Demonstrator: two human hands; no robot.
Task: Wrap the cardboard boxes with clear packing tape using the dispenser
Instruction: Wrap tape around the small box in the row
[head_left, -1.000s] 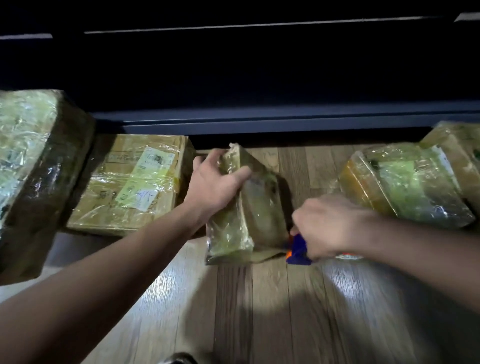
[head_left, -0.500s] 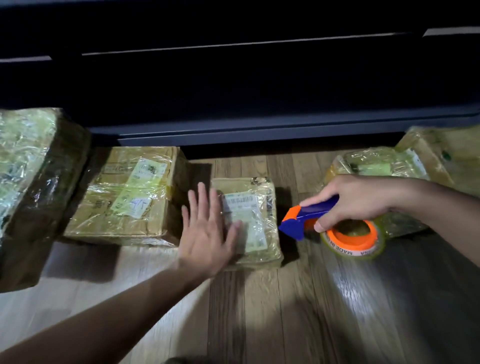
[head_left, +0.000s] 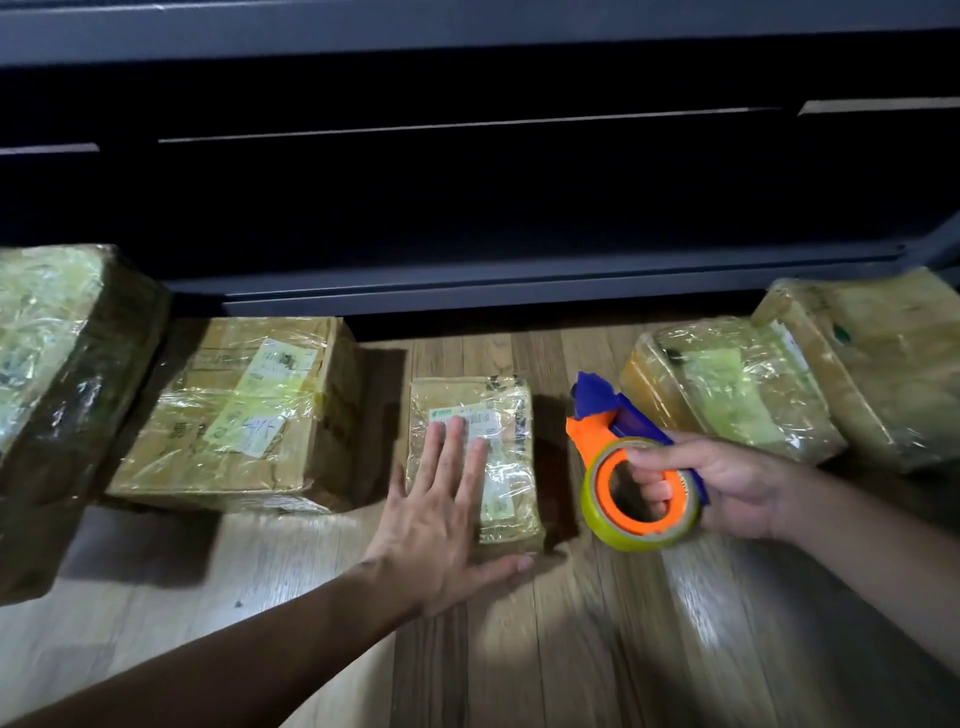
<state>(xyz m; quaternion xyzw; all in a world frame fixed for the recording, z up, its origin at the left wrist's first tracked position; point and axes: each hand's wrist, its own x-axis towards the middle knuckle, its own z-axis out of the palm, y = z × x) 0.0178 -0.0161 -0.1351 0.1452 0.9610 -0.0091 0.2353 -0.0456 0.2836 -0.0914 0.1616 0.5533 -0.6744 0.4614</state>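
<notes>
A small cardboard box (head_left: 501, 415) wrapped in clear tape lies flat on the wooden floor at centre, label up. My left hand (head_left: 441, 514) lies flat on its near left part with straight, spread fingers. Just right of the box, my right hand (head_left: 717, 483) grips the orange and blue tape dispenser (head_left: 608, 421) lifted off the floor, fingers curled through the core of its clear tape roll (head_left: 602, 519). The dispenser's blue cutter end points away from me.
A medium taped box (head_left: 239, 415) sits left of centre and a large wrapped box (head_left: 57, 374) at far left. Two more wrapped boxes (head_left: 727, 384) (head_left: 883, 358) lie at right. A dark cabinet (head_left: 467, 208) runs along the back. Bare wooden floor (head_left: 571, 649) lies nearest me.
The small box went from standing on edge to lying flat, and my left hand now lies flat on it. My right hand lifted the dispenser off the floor and turned it upright.
</notes>
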